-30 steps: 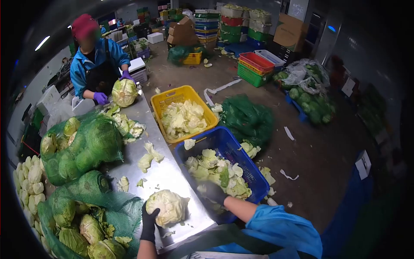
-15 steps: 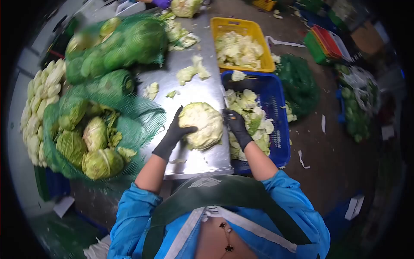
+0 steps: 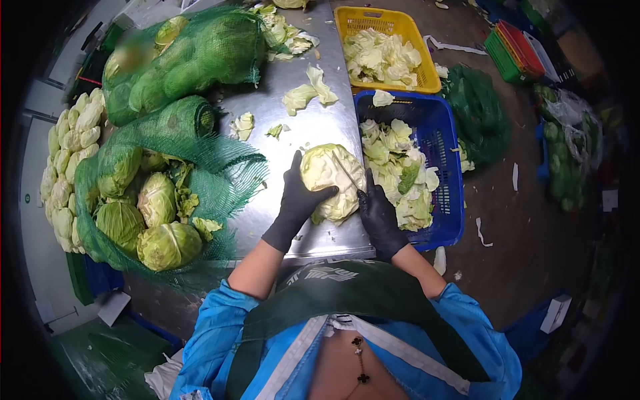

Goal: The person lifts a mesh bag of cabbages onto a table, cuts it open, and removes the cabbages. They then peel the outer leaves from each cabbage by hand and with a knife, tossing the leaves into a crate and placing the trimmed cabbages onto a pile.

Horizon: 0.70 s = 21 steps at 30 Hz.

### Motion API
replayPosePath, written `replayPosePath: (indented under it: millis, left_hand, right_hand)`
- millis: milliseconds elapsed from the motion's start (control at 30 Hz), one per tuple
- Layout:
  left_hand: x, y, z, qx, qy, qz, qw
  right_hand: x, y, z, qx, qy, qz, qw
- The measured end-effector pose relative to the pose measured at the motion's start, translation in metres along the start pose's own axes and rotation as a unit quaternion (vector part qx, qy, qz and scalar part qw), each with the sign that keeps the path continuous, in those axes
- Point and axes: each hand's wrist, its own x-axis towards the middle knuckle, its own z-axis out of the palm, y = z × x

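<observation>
A pale cabbage [image 3: 325, 175] rests on the metal table [image 3: 267, 230] in front of me. My left hand [image 3: 300, 200], in a black glove, grips its left side, with the thumb laid over the top. In my black-gloved right hand [image 3: 380, 213] is a knife [image 3: 345, 169], its thin blade slanting across the upper right of the cabbage. The fingers are closed round the handle, which is mostly hidden. Loose leaves [image 3: 300, 99] and small scraps lie on the table beyond the cabbage.
Close by on the right stands a blue crate [image 3: 452, 193] of leaves, behind it a yellow crate [image 3: 430, 70] of leaves. An opened green net bag [image 3: 100, 180] of cabbages lies left, another full net bag [image 3: 220, 53] behind it. Pale trimmed cabbages [image 3: 63, 180] are piled at far left.
My right hand has come from over the blue crate's edge to the cabbage, and the knife blade now lies across it. The view has shifted slightly.
</observation>
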Motion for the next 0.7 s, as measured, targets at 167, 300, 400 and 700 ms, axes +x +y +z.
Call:
replayPosePath:
  millis: [167, 300, 400, 700]
  left_hand:
    - [0.001, 0.007, 0.001, -0.077, -0.009, 0.005, 0.997]
    - [-0.009, 0.015, 0.004, 0.027, 0.019, -0.009, 0.999]
    - [-0.021, 0.016, 0.008, 0.072, 0.031, 0.024, 0.997]
    - [-0.018, -0.02, 0.003, -0.121, -0.013, -0.004, 0.993]
  right_hand:
    - [-0.005, 0.0, 0.005, -0.041, 0.013, -0.005, 0.999]
    - [-0.003, -0.009, -0.001, -0.089, -0.014, 0.053, 0.995]
    - [0.008, -0.005, 0.005, -0.126, 0.041, 0.043, 0.99]
    - [0.026, 0.003, 0.002, 0.006, 0.071, -0.018, 0.997]
